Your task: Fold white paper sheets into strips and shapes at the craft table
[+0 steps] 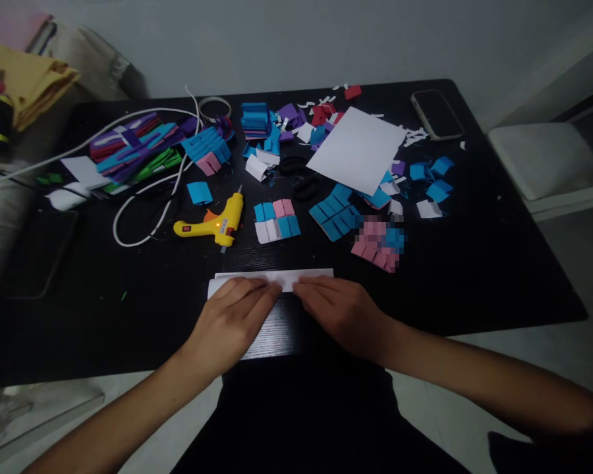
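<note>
A sheet of white paper (287, 279), folded into a long narrow strip, lies across the front part of the black table. My left hand (234, 320) presses down on its left half, fingers held together and thumb along the near edge. On the right half, my right hand (343, 311) grips that same edge with its fingers closed together. The fingertips of the two hands are a small gap apart near the middle of the strip. Just beyond the paper sits a folded-paper square (277, 221) in blue, pink and white.
A yellow glue gun (217, 224) with a lit light lies beyond my left hand. White cable (151, 232) loops near stacked coloured strips (133, 148). Black scissors (304, 187), a white sheet (358, 151), paper scraps and a phone (437, 115) are farther back.
</note>
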### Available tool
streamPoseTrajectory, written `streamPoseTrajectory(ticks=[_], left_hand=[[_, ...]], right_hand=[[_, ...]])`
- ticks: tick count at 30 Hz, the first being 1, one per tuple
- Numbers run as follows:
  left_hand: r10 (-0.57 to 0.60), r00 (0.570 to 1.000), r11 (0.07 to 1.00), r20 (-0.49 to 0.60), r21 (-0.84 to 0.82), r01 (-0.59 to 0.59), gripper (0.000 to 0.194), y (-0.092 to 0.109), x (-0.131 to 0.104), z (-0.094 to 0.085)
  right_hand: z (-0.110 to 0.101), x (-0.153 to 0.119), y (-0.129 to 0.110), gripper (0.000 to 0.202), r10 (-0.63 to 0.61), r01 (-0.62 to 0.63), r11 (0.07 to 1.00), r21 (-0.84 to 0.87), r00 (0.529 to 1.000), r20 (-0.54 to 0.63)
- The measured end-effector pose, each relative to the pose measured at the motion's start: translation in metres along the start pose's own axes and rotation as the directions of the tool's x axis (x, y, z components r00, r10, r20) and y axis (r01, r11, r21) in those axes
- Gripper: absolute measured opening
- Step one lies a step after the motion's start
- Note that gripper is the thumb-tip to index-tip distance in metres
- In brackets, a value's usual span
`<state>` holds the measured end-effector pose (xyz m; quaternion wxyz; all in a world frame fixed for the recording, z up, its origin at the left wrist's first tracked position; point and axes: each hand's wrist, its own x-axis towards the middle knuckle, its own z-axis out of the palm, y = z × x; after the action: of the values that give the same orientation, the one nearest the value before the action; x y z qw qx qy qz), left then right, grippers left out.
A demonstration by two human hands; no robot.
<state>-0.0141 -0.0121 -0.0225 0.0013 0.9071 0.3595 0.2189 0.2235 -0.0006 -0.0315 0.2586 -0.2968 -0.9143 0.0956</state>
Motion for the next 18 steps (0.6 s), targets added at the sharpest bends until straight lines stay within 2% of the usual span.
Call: streamPoseTrajectory(ticks=[7,10,14,18], left_hand=[[0.006,1.000,1.000,-0.016,0.017,-0.005,0.021,0.003,0.001,0.002],[0.014,1.000,1.000,-0.017,0.025,-0.013,0.021,0.004,0.001,0.001],[0.011,1.000,0.999,0.000,0.038,-0.011,0.024,0.007,0.002,0.000],[-0.002,1.000,0.999,0.018,0.050,0.001,0.027,0.010,0.002,-0.001]], right_hand=[[0.001,-0.002,-0.001,0.018,-0.020,0.019,1.000,-0.019,0.999,-0.047],[0.001,-0.002,-0.003,0.021,-0.015,0.014,0.999,-0.046,1.000,-0.027],[0.003,0.001,-0.011,0.031,0.036,-0.027,0.987,-0.157,0.998,0.054],[0.008,0.000,-0.017,0.033,0.118,-0.101,0.966,-0.237,0.991,0.056]])
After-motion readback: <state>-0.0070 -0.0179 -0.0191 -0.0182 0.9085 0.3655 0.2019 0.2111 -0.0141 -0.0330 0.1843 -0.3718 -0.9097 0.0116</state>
